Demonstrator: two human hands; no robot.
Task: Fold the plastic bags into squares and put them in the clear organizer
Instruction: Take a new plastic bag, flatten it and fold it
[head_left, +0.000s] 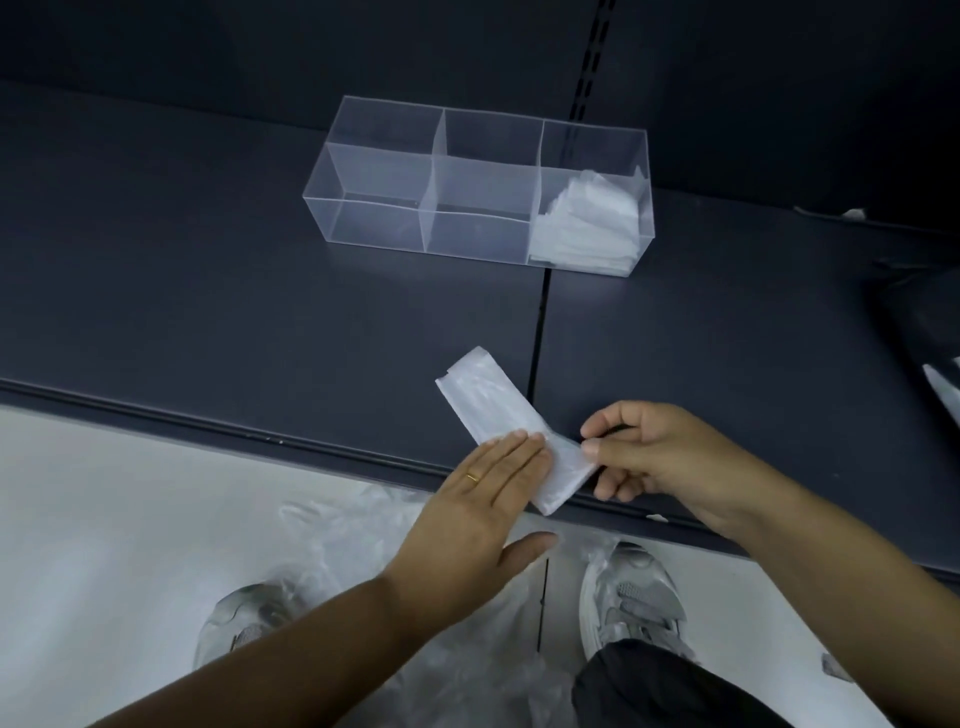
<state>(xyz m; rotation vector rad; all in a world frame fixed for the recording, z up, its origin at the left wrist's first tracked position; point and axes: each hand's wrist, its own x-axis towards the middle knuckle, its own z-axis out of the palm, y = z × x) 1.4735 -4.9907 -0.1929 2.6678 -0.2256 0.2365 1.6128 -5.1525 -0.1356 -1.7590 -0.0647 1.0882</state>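
The bag (488, 405) lies on the shelf (260, 312), long axis running far-left to near-right. Its near end is pinched by the right grip (649, 452). The left grip (488, 493), fingers straight, is pressed flat on it just beside. The free end faces the organizer (374, 176), well apart.

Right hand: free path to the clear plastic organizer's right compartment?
Probably yes: bare dark shelf between right hand and clear plastic organizer, top open; the hand pinches the folded white plastic bag.
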